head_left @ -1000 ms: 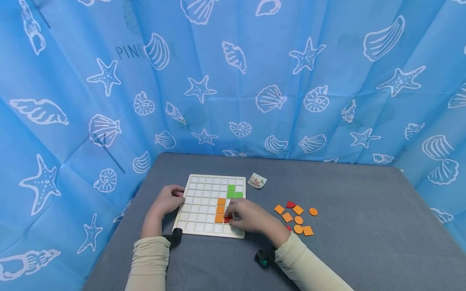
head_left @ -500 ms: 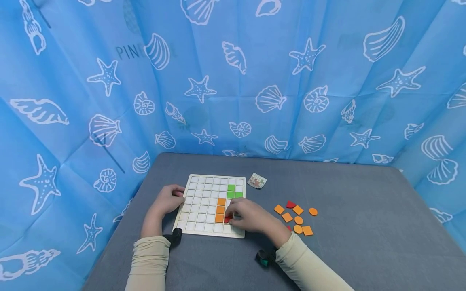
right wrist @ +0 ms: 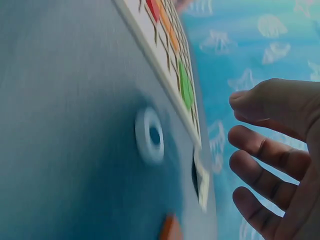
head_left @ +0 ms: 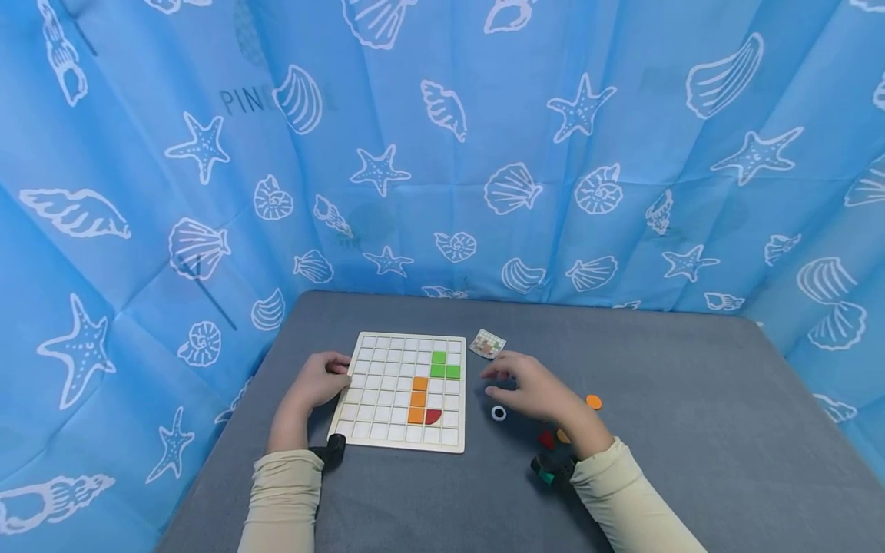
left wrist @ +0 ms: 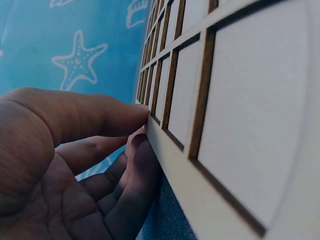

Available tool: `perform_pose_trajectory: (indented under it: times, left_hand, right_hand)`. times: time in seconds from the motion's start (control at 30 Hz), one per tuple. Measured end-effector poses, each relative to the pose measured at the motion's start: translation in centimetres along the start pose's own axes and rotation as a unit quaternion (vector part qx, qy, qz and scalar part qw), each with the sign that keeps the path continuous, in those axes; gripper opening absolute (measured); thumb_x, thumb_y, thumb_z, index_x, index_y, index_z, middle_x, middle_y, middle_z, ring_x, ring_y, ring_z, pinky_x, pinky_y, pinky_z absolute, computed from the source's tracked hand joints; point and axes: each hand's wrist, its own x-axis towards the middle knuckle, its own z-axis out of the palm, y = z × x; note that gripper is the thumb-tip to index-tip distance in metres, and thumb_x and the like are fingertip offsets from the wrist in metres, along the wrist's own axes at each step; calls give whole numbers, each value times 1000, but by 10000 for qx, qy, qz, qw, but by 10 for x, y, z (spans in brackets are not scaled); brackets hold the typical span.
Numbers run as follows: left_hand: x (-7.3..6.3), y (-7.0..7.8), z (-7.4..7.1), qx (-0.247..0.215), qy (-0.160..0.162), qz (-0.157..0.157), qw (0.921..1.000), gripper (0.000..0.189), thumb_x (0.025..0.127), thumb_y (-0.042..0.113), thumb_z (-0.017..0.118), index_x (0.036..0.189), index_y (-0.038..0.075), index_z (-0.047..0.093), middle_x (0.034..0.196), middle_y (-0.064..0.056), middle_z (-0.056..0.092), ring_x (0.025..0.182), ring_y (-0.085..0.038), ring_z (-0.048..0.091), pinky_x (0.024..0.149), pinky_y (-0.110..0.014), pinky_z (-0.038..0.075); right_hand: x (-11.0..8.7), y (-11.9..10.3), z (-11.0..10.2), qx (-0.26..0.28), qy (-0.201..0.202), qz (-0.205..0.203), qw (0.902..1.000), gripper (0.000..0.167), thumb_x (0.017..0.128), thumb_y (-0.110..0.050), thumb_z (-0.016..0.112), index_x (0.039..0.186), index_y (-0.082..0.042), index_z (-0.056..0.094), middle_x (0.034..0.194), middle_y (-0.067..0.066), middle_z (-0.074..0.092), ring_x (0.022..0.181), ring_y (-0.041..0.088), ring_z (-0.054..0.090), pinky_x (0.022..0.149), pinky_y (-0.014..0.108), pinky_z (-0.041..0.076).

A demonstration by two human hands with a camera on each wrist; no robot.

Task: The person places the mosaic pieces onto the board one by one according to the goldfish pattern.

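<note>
In the head view my left hand [head_left: 321, 381] holds the left edge of a white grid board [head_left: 380, 439]. The left wrist view shows the thumb on the board's rim [left wrist: 172, 155] and curled fingers beside and below it. On the board lie three orange square tiles [head_left: 418, 399] in a column, several green tiles [head_left: 439, 370] and a red quarter-round tile [head_left: 433, 416] next to the lowest orange one. My right hand [head_left: 528, 385] hovers right of the board, fingers apart and nothing between them. A white ring [head_left: 498, 413] lies on the table just below its fingertips.
A small pattern card [head_left: 487, 344] lies by the board's upper right corner. Loose tiles, such as an orange round one [head_left: 594, 402] and a red one [head_left: 547, 439], are partly hidden by my right forearm. A blue shell-print curtain [head_left: 442, 192] hangs behind the grey table [head_left: 677, 430].
My right hand has let go of the red quarter-round tile, leaving it on the board, and moved right off the board. The white ring has come into view. My left hand stays put.
</note>
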Motion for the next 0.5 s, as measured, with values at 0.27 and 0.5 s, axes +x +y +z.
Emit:
perform_pose_trajectory:
  times: [0.27, 0.5]
  left_hand:
    - [1, 1, 0, 71, 17, -28, 10000, 42, 95, 5, 64, 136, -5, 65, 116, -20, 65, 100, -31, 62, 84, -45, 52]
    - [0, 0, -1, 19, -54, -13, 10000, 42, 96, 5, 64, 137, -5, 64, 116, -21, 64, 99, -31, 62, 83, -45, 51]
  right_hand:
    - [-26, 33, -18, -106, 178, 371, 9991, 19, 97, -11, 75, 115, -7, 79, 104, 5, 70, 86, 21, 58, 73, 32, 48]
    - [-35, 43, -25, -48, 44, 592, 9982, 20, 97, -13, 76, 115, -6, 78, 107, 7, 70, 83, 16, 56, 70, 29, 48]
